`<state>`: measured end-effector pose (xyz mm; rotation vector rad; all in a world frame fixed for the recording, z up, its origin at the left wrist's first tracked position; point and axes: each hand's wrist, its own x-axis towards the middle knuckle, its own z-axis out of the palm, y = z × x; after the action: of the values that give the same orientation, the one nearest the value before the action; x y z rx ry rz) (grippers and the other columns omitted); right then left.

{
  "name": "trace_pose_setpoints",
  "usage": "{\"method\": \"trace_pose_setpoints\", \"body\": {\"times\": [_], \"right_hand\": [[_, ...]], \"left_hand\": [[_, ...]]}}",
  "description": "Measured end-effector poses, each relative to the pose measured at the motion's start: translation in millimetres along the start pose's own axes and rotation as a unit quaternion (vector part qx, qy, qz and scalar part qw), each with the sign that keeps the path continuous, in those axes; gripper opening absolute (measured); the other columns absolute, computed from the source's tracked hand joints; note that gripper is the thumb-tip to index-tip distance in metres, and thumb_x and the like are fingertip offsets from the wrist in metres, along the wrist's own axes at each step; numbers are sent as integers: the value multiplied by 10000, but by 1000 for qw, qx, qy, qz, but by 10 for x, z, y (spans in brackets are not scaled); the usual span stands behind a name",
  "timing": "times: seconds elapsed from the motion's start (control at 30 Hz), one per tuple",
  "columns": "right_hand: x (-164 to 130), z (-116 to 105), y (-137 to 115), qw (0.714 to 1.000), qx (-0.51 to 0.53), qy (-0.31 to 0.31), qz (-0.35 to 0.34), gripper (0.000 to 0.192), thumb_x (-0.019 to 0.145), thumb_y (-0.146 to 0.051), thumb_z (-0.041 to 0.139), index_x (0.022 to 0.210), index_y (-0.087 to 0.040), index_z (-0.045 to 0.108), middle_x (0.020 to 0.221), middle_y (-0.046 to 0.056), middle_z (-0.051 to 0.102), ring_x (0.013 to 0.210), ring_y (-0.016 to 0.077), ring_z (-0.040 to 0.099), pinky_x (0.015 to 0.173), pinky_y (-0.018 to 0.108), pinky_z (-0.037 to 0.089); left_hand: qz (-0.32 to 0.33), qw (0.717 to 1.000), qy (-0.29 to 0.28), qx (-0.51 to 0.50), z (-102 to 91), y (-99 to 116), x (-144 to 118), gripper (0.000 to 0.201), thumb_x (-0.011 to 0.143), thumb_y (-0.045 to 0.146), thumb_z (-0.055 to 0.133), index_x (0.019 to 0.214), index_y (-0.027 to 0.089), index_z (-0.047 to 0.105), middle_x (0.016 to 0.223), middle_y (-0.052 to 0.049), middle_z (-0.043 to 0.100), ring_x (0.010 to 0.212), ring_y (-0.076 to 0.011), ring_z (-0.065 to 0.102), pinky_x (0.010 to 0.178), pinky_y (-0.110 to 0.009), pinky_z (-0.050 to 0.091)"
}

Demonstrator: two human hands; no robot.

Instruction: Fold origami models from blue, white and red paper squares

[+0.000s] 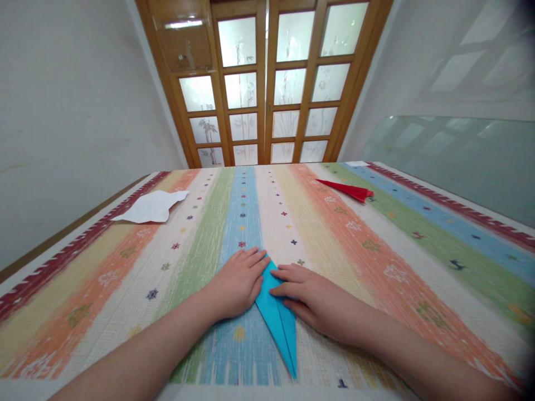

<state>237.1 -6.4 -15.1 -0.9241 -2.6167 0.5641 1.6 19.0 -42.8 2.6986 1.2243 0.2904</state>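
A blue sheet of folded origami paper (276, 320) lies on the striped tablecloth in front of me, shaped like a long kite with its narrow tip toward me. Along its upper left edge rests my left hand (241, 281), palm down, fingers stretched toward the far corner. My right hand (301, 292) lies on the paper's right side with its fingers extended and slightly apart, their tips pressing on the surface. A crease runs lengthwise down the lower part of the paper. Neither hand is wrapped round it.
A red folded paper piece (349, 190) lies farther off to the right. At the left is a white torn-edged sheet of paper (152, 207). The striped tablecloth (204, 239) spreads toward wooden glazed doors (267, 83). A pale glass panel (455, 161) stands along the right wall.
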Motion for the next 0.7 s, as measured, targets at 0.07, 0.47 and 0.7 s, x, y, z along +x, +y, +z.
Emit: {"method": "trace_pose_setpoints", "body": {"times": [0.07,0.47,0.7], "right_hand": [[-6,0,4,1000,-2,-2,0,270,978,-233,567,1188,-292,725,1298,85,672,1223,255,592,1109,479,397],[-18,-12,25,999,-23,-36,27,303,983,-261,565,1240,-347,700,1405,57,620,1377,319,475,1150,629,278],[-30,-25,14,999,-19,-37,31,289,991,-272,559,1231,-332,709,1418,70,608,1375,300,473,1156,583,282]], "left_hand": [[-8,1000,-2,1,17,-23,4,509,1017,326,404,1505,182,423,1584,-94,403,1479,-282,325,1209,-519,272],[-71,997,13,14,51,-34,32,586,1010,474,425,1514,176,410,1613,-160,324,1499,-320,272,1209,-545,237],[-36,998,46,-37,-18,-27,-66,635,960,365,546,1532,160,364,1590,-148,376,1472,-282,337,1215,-493,276]]}}
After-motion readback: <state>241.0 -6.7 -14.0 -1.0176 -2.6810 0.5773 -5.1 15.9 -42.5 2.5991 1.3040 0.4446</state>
